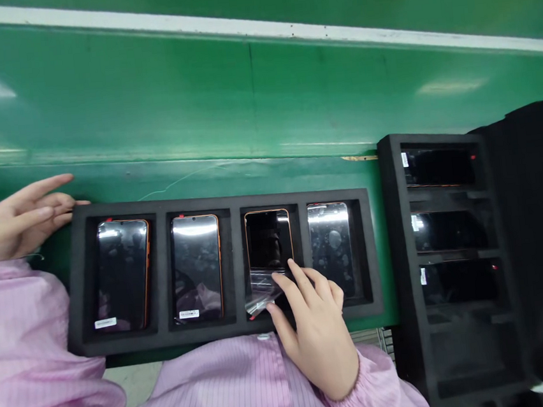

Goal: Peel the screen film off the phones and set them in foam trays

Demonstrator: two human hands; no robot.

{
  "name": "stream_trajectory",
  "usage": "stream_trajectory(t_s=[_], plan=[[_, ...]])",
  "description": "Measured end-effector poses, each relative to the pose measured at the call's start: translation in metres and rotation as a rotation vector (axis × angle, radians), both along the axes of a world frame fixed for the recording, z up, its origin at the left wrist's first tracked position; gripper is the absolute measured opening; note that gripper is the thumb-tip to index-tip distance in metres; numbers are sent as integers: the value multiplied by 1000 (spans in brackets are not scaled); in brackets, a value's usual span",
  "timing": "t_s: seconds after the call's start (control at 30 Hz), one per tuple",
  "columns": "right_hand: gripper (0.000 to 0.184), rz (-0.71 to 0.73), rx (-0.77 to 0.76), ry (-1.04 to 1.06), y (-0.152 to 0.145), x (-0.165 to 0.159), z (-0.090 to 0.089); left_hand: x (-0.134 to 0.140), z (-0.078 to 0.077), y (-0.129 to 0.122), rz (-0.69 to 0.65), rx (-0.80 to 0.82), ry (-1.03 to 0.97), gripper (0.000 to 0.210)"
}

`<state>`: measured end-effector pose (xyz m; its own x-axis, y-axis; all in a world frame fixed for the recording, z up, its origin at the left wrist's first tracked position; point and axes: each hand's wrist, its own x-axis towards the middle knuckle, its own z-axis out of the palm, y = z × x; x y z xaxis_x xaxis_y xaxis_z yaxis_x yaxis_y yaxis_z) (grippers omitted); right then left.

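A long black foam tray lies crosswise before me with several phones, one per pocket. Outside its upper left corner is my left hand, fingers stretched, a fingertip at the tray's edge. My right hand rests over the third phone, its fingers spread. Below those fingertips, a clear film with a red tab lies loose and skewed across the phone's lower part. The first phone and second phone have white labels at their lower ends. The fourth phone is partly covered by my hand.
At the right, a second black foam tray runs lengthwise with 3 phones in its upper pockets. Beyond it hangs or stands something large and black. A green bench surface with a pale strip stretches across the back.
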<state>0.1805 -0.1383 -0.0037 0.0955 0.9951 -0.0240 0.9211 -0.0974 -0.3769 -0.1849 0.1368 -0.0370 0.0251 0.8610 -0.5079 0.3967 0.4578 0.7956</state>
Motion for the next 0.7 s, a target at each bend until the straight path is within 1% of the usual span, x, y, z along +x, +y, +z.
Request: stream_trajectory(t_s=[0.13,0.27,0.33,0.43,0.5,0.6,0.7], plan=[[36,10,10,-21,8,-1,-8,-1,4,1,-38,-60,29,89],[38,-25,24,-1,29,-3,-17,4,8,-1,-16,-54,39,90],[45,-29,38,47,40,3,-18,6,9,-2,-13,-49,38,90],[54,-12,82,170,50,29,-14,8,8,-4,-27,-44,25,87],[49,-47,128,188,53,55,-13,7,7,-4,-36,-38,24,84],[37,-124,160,77,55,91,-17,4,5,-2,-37,-45,11,82],[33,-150,129,-55,59,112,-25,3,5,-1,-38,-53,-26,81]])
